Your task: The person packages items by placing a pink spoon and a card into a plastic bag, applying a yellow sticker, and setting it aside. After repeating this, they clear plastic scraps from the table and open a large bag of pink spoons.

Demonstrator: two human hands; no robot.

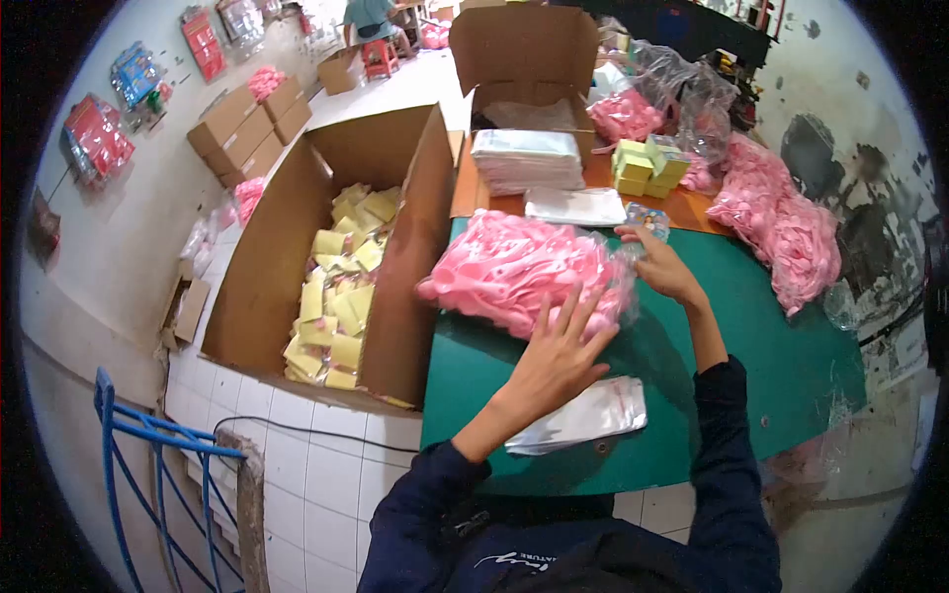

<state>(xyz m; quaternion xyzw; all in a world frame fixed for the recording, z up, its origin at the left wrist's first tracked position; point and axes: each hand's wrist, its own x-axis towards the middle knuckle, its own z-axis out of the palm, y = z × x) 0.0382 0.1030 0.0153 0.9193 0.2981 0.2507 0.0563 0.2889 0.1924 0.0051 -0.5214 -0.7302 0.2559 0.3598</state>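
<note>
A clear bag of pink items [514, 267] lies on the green table [791, 346]. My left hand [559, 356] rests against its near side, fingers spread. My right hand [660, 265] is raised by the bag's right end, its fingers bent near the plastic; whether they pinch it cannot be made out. Just in front of my left hand lies a stack of clear plastic sleeves [593, 413], partly under my forearm. Behind the bag are a small white stack [575, 207] and a small printed packet [648, 219].
A large open carton [267, 287] with yellow-carded packets [341, 306] stands left of the table. At the back are a taller sleeve stack [527, 161], yellow-green boxes [643, 168] and an open carton [524, 59]. More pink bags [781, 217] lie right. A person [371, 22] sits far off.
</note>
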